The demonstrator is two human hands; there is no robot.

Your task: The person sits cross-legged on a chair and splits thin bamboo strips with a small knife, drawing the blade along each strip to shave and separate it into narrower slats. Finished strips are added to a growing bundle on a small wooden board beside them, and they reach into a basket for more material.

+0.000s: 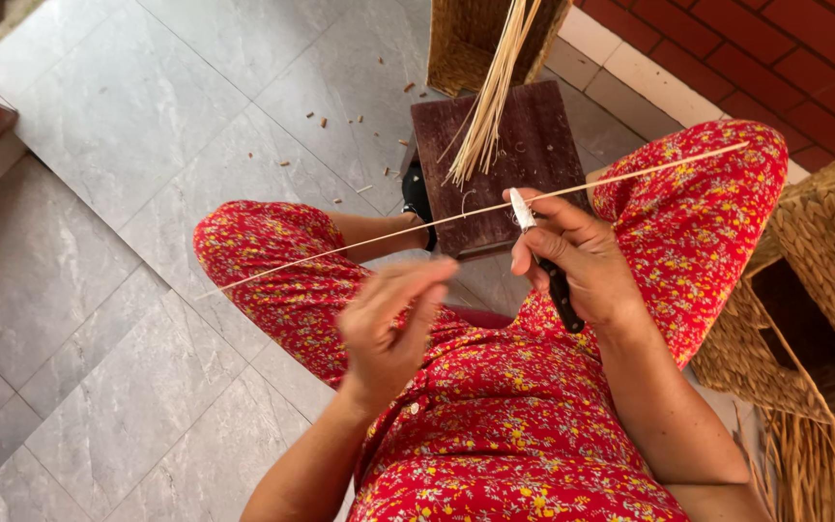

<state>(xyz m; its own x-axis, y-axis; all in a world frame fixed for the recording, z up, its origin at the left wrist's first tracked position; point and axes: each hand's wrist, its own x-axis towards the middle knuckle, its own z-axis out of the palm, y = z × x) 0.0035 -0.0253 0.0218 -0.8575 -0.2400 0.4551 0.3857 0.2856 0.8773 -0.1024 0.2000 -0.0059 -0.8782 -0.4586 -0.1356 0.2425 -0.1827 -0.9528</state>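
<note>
The head camera looks down on a seated person in red cloth printed with small yellow flowers. The right hand (pixel 587 261) is clamped around a small knife with a dark handle and a short pale blade (pixel 545 259), the blade pointing up beside the thumb. A long, thin, pale strip of bamboo or cane (pixel 379 236) runs slantwise across both knees, passing against the blade at the right thumb; its far end reaches over the right knee. The left hand (pixel 388 319) is blurred, fingers loosely curled just below the strip; whether it grips the strip cannot be told. The two hands are apart, near each other.

Beyond the hands stands a dark brown wooden block with a worn, scratched top (pixel 504 145), and a bundle of thin straw-coloured splints (pixel 495 87) leans down onto it. Coarse woven baskets of dried fibre (pixel 823 280) sit at the right. The floor is smooth grey stone tile (pixel 99 290), scattered with small shavings.
</note>
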